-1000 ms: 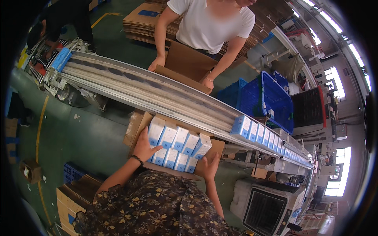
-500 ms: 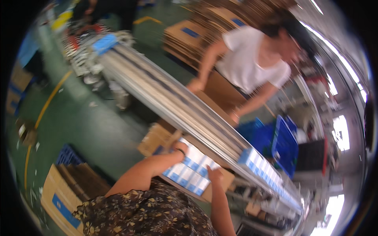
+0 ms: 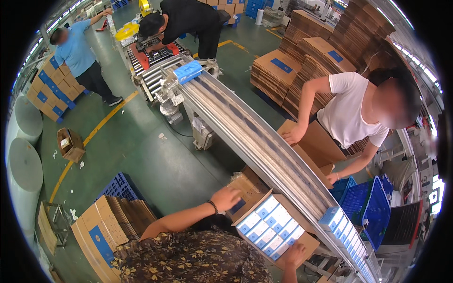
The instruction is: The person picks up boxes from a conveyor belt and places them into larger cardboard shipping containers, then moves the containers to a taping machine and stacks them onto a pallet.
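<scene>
An open cardboard carton (image 3: 244,215) packed with rows of small blue-and-white boxes (image 3: 271,228) stands in front of me, beside the conveyor. My left hand (image 3: 226,198), with a dark band at its wrist, is off the boxes. It hovers at the left of the carton near another brown cardboard piece (image 3: 249,185), fingers loosely bent and holding nothing I can see. At the carton's near right side my right hand (image 3: 295,255) curls over the edge by its flap. Its fingertips lie next to the last boxes.
A long conveyor (image 3: 245,125) runs diagonally past, with a row of boxes (image 3: 347,231) at its right end. Across it a co-worker in white (image 3: 351,113) handles an open carton (image 3: 314,150). Flat cartons (image 3: 111,226) lean at my left; blue crates (image 3: 363,203) stand right.
My view has swung, so the scene sits lower and further right. My left hand has come off the boxes to the carton's left; my right hand has moved from the boxes to the carton's near right edge.
</scene>
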`<act>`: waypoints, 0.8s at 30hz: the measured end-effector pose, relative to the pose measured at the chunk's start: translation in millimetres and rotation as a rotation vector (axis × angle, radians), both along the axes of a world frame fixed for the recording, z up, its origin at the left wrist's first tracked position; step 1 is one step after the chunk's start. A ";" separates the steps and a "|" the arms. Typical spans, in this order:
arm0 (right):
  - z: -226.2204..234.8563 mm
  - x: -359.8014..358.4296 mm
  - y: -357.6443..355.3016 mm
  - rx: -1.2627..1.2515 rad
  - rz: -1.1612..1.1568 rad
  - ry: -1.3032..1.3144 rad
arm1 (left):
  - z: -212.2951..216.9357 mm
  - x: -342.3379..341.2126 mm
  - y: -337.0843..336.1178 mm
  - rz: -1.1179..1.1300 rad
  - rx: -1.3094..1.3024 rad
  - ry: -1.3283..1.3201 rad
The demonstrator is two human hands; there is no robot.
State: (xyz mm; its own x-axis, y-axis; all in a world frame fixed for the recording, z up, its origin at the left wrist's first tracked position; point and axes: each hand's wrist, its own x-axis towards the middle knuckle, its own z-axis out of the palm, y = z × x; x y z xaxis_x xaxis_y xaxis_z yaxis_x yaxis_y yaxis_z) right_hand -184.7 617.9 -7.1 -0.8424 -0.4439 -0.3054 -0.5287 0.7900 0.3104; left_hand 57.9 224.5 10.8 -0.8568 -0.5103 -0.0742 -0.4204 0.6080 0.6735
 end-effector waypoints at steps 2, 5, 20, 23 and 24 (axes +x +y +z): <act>-7.5 -9.7 30.0 0.014 -0.020 0.299 | -13.4 -8.1 19.2 -0.238 -0.025 -0.022; -43.8 -46.1 125.4 -0.207 -0.643 -0.078 | -19.8 -51.1 65.5 -0.658 -0.218 0.092; -7.5 -31.6 -15.4 -0.598 0.286 -0.107 | -68.1 -180.6 103.7 -0.693 0.149 -0.448; -84.0 -14.7 20.6 -0.882 -0.455 -0.288 | 19.1 -190.0 112.5 -0.441 -0.018 0.042; -135.8 -14.0 42.4 -1.291 -0.399 -0.301 | 41.4 -190.0 120.2 -0.380 -0.225 0.191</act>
State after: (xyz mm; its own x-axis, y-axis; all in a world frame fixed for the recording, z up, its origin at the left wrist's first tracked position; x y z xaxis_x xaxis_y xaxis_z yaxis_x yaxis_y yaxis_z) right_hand -198.7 660.3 -142.9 -0.9536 -0.2956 -0.0579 -0.1166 0.5395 -0.8339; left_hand -132.2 344.7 52.2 -0.9733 -0.1437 0.1791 -0.0217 0.8341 0.5511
